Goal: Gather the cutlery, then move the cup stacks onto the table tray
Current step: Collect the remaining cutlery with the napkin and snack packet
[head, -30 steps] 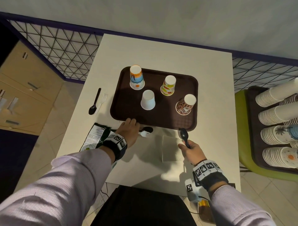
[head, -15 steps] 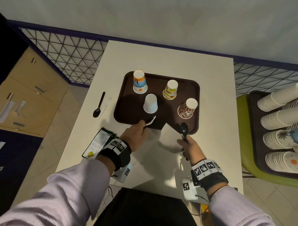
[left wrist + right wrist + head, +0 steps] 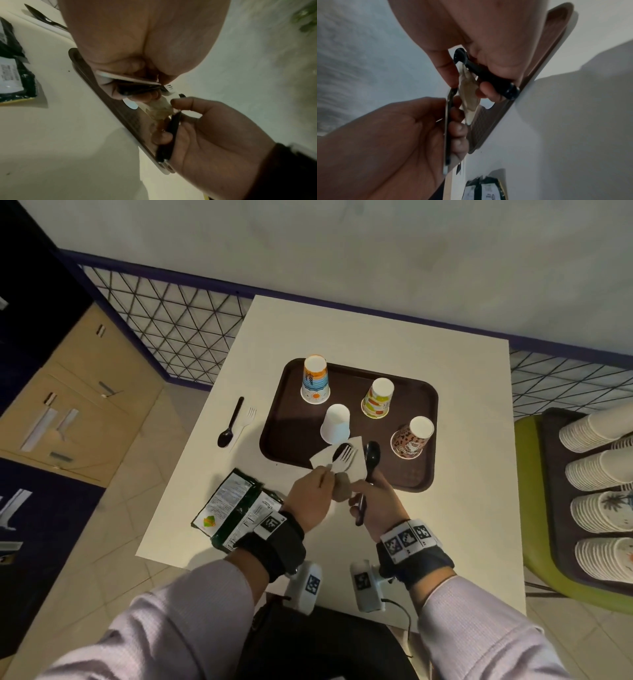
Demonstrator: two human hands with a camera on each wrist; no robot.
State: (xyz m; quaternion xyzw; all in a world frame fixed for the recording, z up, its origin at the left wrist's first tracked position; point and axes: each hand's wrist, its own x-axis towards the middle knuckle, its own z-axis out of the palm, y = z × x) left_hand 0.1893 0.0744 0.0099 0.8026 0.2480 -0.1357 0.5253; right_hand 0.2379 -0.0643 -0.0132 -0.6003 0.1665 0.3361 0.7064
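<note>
My left hand (image 3: 322,481) grips a white fork (image 3: 344,460) and a black spoon together by their handles, just above the near edge of the brown tray (image 3: 424,477). My right hand (image 3: 364,491) holds another black spoon (image 3: 371,455) bowl up, and its thumb and forefinger pinch a white napkin (image 3: 358,465) that hangs between both hands. In the left wrist view the fork handle (image 3: 130,79) lies across my curled fingers. In the right wrist view the black spoon handle (image 3: 489,77) crosses my right fingers beside the napkin (image 3: 469,86). Cup stacks (image 3: 596,474) lie at the right.
Four upturned paper cups, one of them plain white (image 3: 335,422), stand on the brown tray. A second black spoon (image 3: 230,424) and white fork (image 3: 245,422) lie on the white table (image 3: 472,405) left of it. A green packet (image 3: 233,508) lies near the front left edge.
My left hand lifted the fork and spoon off the table by the tray's edge. The napkin came up off the table, and both hands moved together above the tray's near edge.
</note>
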